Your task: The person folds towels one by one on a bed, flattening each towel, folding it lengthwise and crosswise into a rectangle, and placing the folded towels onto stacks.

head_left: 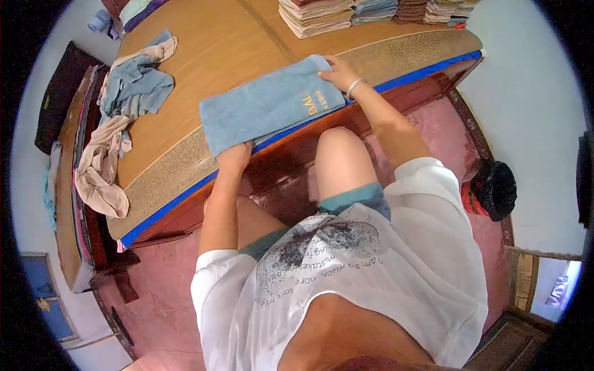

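Only container in view: red bin (471,199) by the R wall, w/ a black bag (495,190) over its top; contents couldn't be made out. Folded blue towel (263,105) lay flat along the near edge of the tan table (210,55), betw. both hands, yellow lettering at its R end: looked like "GAL", the smaller line too blurred to read. R hand (340,75) had the towel's far R corner, thumb on top, fingers round the edge, pinching it; pale bracelet (352,88) on that wrist. L hand (234,157) was at the near L corner; fingers went mostly under the cloth, so couldn't tell if spread or pressed tog.

Towel stacks (317,17) (cream, blue, brown) stood at the far side, tops cut off by the frame. On the L, crumpled blue cloth (139,86) & crumpled cream cloth (102,167) ran together; exact no. of pcs was hard to tell. White & purple fabric (143,13), top L, was also cut off.
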The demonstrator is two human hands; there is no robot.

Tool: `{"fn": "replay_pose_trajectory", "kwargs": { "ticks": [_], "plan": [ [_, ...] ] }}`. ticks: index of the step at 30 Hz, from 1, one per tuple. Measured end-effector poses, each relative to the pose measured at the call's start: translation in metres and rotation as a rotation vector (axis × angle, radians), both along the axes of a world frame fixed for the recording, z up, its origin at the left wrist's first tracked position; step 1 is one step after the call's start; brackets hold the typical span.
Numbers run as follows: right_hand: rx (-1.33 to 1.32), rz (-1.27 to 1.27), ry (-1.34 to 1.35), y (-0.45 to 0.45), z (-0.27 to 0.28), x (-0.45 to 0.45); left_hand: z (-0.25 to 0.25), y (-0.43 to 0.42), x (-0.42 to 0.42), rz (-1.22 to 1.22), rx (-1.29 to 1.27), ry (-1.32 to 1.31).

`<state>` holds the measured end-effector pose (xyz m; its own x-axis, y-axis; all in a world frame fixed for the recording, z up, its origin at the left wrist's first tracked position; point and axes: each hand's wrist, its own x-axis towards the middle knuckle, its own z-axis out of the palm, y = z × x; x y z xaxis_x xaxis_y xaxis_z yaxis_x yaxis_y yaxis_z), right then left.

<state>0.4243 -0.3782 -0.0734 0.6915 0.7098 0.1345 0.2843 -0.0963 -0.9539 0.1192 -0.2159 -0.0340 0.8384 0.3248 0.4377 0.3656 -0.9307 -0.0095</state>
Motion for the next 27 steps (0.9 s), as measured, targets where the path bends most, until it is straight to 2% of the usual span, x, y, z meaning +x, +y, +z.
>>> {"fn": "replay_pose_trajectory", "kwargs": {
  "ticks": [2,6,8,10,12,14,16,18,22,25,27],
  "plan": [
    [-0.143,-0.192,-0.211,-0.007,0.014,-0.013,-0.001,0.002,0.0,-0.016,0.013,-0.021],
    [-0.346,-0.231,-0.426,-0.015,0.047,-0.037,-0.008,0.006,0.001,-0.014,-0.013,0.0],
    [-0.247,-0.296,-0.899,-0.013,0.061,-0.056,-0.004,0.004,0.001,0.015,-0.052,0.05],
    [-0.261,-0.21,-0.884,0.002,0.066,-0.07,-0.001,0.001,0.001,0.043,-0.09,0.103],
    [-0.27,-0.116,-0.867,0.013,0.064,-0.085,0.002,0.0,0.001,0.009,-0.136,0.046],
    [-0.615,0.01,-0.887,0.023,0.05,-0.102,0.004,0.0,-0.001,-0.001,-0.081,0.007],
    [-0.558,0.004,-0.932,0.024,0.04,-0.103,0.001,0.005,-0.002,-0.005,-0.025,-0.033],
    [-0.608,-0.013,-0.903,0.026,0.038,-0.102,-0.008,0.009,-0.003,0.024,0.094,-0.053],
    [-0.619,0.022,-0.916,0.022,0.043,-0.101,-0.005,0.012,-0.002,-0.003,0.015,0.018],
    [-0.636,0.005,-0.907,0.023,0.044,-0.103,0.0,0.01,-0.005,0.0,0.113,0.053],
    [-0.647,0.01,-0.917,0.024,0.044,-0.102,0.006,0.006,-0.01,-0.071,-0.025,0.005]
  ]
}}
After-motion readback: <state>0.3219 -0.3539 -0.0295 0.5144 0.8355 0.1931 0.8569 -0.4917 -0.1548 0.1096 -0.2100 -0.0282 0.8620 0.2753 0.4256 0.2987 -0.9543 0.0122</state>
